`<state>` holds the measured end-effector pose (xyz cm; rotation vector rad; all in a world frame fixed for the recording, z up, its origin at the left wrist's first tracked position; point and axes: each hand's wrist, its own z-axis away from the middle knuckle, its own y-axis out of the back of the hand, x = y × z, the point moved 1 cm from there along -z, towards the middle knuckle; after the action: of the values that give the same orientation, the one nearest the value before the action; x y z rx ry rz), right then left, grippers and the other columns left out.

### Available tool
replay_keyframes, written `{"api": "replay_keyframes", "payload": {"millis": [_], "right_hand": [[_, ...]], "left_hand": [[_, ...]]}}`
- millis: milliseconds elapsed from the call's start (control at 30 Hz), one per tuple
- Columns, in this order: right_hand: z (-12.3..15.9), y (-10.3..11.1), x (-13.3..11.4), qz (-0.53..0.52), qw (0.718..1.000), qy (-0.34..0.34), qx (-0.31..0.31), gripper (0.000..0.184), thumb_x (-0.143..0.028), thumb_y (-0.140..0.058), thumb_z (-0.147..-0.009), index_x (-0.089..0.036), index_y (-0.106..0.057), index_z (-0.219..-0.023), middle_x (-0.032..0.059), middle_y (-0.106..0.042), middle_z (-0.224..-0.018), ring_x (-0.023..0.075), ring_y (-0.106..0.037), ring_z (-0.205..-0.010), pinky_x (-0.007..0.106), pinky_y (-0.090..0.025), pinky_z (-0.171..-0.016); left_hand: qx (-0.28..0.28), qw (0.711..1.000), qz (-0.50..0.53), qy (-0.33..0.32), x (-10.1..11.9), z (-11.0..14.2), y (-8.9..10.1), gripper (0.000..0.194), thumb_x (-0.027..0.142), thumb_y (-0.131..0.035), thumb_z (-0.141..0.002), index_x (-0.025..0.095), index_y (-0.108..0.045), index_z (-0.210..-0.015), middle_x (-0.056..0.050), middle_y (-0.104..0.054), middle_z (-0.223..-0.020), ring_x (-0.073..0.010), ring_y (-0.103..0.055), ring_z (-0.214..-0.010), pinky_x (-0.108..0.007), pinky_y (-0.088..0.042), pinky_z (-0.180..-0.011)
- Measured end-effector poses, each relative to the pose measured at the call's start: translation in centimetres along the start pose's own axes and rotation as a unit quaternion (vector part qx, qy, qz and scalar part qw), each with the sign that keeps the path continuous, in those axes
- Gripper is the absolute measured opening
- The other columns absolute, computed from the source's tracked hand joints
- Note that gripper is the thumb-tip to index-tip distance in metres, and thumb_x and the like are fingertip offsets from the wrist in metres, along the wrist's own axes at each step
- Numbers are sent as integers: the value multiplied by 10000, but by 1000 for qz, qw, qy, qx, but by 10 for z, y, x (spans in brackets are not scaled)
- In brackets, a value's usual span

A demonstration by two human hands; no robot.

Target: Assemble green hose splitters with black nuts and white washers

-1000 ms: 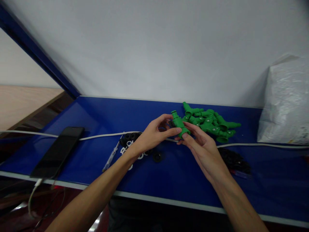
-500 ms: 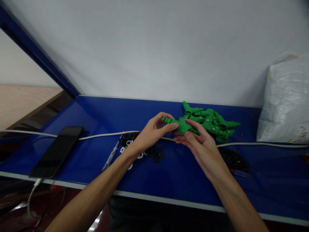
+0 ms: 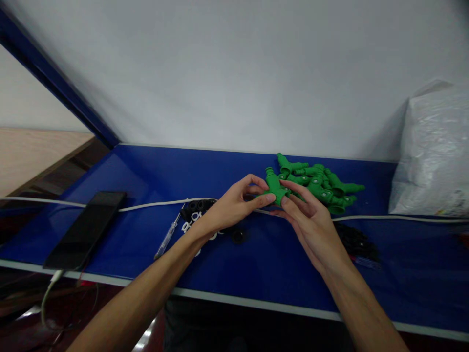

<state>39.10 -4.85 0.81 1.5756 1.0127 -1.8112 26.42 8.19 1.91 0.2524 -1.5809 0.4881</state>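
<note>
Between my two hands is a green plastic pipe fitting (image 3: 273,183) with a ribbed end pointing up and away from me. My left hand (image 3: 240,201) pinches it from the left, thumb on its near side. From the right, my right hand (image 3: 306,210) grips its lower end between thumb and fingers. Just behind lies a pile of similar green fittings (image 3: 324,186), partly hidden by the right hand. Black rings (image 3: 194,209) and white rings (image 3: 186,226) lie left of my left wrist, some covered by the forearm. A single black ring (image 3: 238,236) sits below the hands.
A clear-handled screwdriver (image 3: 167,239) lies beside the rings. Farther left is a black phone (image 3: 88,230) with a cable plugged in. A white cord (image 3: 384,218) crosses the blue table (image 3: 256,274). Small black parts (image 3: 357,242) and a white plastic bag (image 3: 432,156) are at right.
The green fitting has been turned in my hands: its ribbed end pointed left before and now points up and away. Both hands still hold it in nearly the same place.
</note>
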Motion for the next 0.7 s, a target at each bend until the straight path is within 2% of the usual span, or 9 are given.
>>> {"api": "replay_keyframes", "payload": {"millis": [167, 267, 367, 433, 533, 600, 700], "right_hand": [[1, -1, -1, 11, 1000, 6, -4, 542, -424, -870, -770, -304, -689, -1267, 45, -768, -1122, 231, -702, -1050, 317, -601, -806], [2, -2, 0, 4, 1000, -3, 8, 580, -437, -874, -763, -300, -675, -1291, 46, -762, -1126, 232, -688, -1064, 305, -589, -781], [2, -2, 2, 1, 1000, -19, 11, 491, -474, -867, -763, -277, -729, -1191, 40, -748, -1146, 208, -677, -1017, 295, -567, -768], [1, -1, 4, 11, 1000, -26, 4, 427, -488, -853, -778, -258, -756, -1125, 29, -743, -1085, 171, -664, -911, 288, -546, -761], [0, 0, 5, 12, 1000, -22, -15, 384, -478, -834, -807, -238, -753, -1095, -8, -702, -884, 125, -612, -739, 273, -514, -708], [1, -1, 4, -10, 999, -28, -34, 393, -470, -829, -816, -226, -730, -1109, -19, -681, -808, 122, -603, -683, 267, -501, -651], [3, -4, 2, -55, 995, -56, -68, 451, -469, -817, -831, -216, -672, -1175, 7, -724, -805, 150, -659, -684, 285, -525, -630]], "left_hand": [[-2, 1000, 19, 8, -2, 1, 3, 530, 477, -850, -767, 197, -504, -1054, -32, -724, -960, -173, -672, -881, -304, -491, -814], [4, 1000, 21, 2, -4, 0, 4, 623, 456, -859, -762, 188, -508, -1201, -81, -742, -1052, -225, -687, -976, -357, -509, -877], [-3, 1000, -20, -20, -3, -2, 5, 602, 416, -835, -795, 157, -572, -1270, -117, -741, -1121, -257, -677, -1053, -379, -495, -934], [-8, 998, -50, -40, -2, -4, 6, 522, 398, -819, -814, 151, -638, -1236, -115, -733, -1150, -258, -666, -1077, -379, -476, -967], [2, 995, -77, -67, 0, -5, 7, 455, 370, -824, -805, 168, -695, -1192, -94, -716, -1149, -250, -641, -1087, -376, -462, -975], [28, 992, -97, -78, 0, -6, 9, 430, 337, -847, -772, 173, -717, -1147, -81, -698, -1124, -233, -622, -1052, -356, -464, -925], [74, 984, -135, -87, 1, -5, 11, 421, 292, -887, -708, 175, -731, -1081, -49, -677, -1046, -179, -585, -924, -308, -444, -815]]}}
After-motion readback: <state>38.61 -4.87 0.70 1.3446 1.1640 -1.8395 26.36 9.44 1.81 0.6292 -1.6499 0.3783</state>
